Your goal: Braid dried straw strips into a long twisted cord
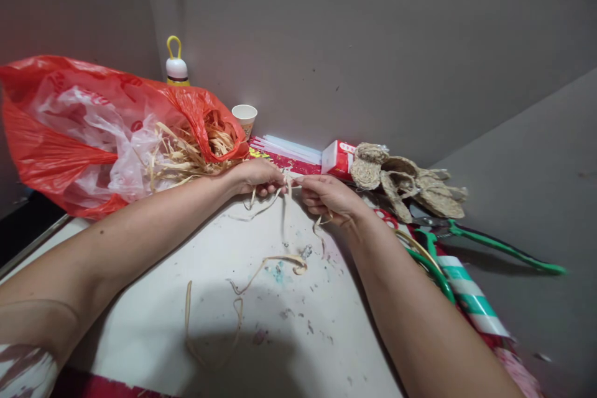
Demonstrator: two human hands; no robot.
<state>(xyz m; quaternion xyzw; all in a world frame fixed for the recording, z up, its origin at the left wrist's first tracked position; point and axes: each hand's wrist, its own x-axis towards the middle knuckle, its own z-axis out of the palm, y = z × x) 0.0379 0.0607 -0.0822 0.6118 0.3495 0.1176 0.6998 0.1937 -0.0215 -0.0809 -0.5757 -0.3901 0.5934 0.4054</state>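
Centrally, left hand (256, 175) and right hand (326, 198) both pinch a straw strand (285, 199) above the table (186, 273); woven pieces (401, 183) lie finished at right; the bag (69, 130) holds much loose straw (200, 149).

Pale, flat straw strip (285, 211) dangles limp, its lower end curled on the white table (153, 298).

The person wore a short white sleeve (23, 370) streaked with reddish-brown, brush-like marks, seen at eight o'clock in the view on the left arm. Both forearms were bare through to the left hand (255, 175) and right hand (329, 198).
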